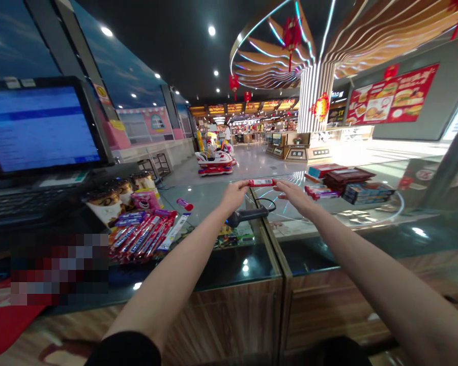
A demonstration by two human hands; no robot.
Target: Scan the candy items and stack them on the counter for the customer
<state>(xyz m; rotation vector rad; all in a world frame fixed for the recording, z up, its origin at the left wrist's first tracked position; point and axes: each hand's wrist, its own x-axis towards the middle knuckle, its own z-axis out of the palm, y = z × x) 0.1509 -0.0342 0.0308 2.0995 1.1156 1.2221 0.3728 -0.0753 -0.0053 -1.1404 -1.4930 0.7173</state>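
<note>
Both hands were stretched out over the place where two counters met: the left hand (234, 196) pinched the left end of a slim red packet (261, 182), and the right hand (293, 195) had its fingertips at the opposite end, the other fingers loosely apart; whether it gripped there or merely touched could not be told. The red packet was held level in the air between them, a white, barcode-like label turned toward the wearer. Nearer the wearer lay a dark handheld scanner (250, 216), by the right edge of the left counter (229, 269). Over on the left counter, a pink-ended tube (185, 204) lay by itself, beyond a heap of red-wrapped bars (145, 236) set toward the near edge, with purple packets (130, 219) and a white packet (174, 231) against it. Behind the heap were a pink bag (145, 200) and several cups (106, 207). Toward the far edge of the right counter (305, 260) sat another cluster: blue packs (368, 192), dark red-brown pouches (347, 178) and purple-and-red sticks (321, 192). The handling looked partway through, one packet in hand and goods grouped on either side of the scanner, but which group was finished with and which waited could not be told. Farther left, a lit monitor (34, 127) stood behind a keyboard (13, 201), its text too blurred to read.
</note>
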